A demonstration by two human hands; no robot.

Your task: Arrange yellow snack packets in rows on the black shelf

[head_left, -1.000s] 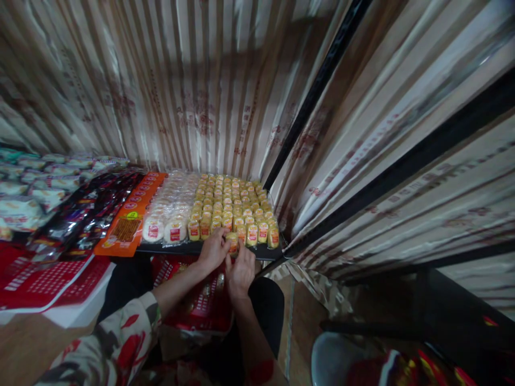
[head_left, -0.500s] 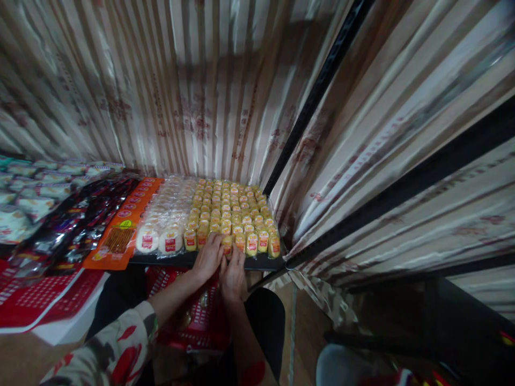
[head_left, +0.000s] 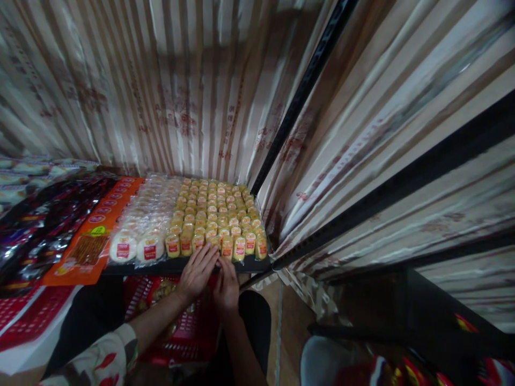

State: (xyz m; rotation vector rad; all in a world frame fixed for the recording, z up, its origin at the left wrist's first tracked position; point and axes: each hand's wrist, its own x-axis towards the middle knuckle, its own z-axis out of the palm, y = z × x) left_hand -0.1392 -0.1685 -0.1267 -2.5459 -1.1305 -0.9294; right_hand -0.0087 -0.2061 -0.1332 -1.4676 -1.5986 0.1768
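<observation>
Far striped curtain (head_left: 189,80) that we face, dark packets (head_left: 52,228) at our left, orange bag (head_left: 98,220) right of them, white cakes (head_left: 140,217) beside it, slanting black bar (head_left: 402,186) at right

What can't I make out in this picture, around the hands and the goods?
All in the head view:
- Whether either hand grips a pack: the left hand and right hand cover part of the front row of yellow packs.
- The small print on those packs: too small and blurred.
- Part of the red basket: behind the left forearm.
- The full spread of dark packets: cut off by the left edge.
</observation>
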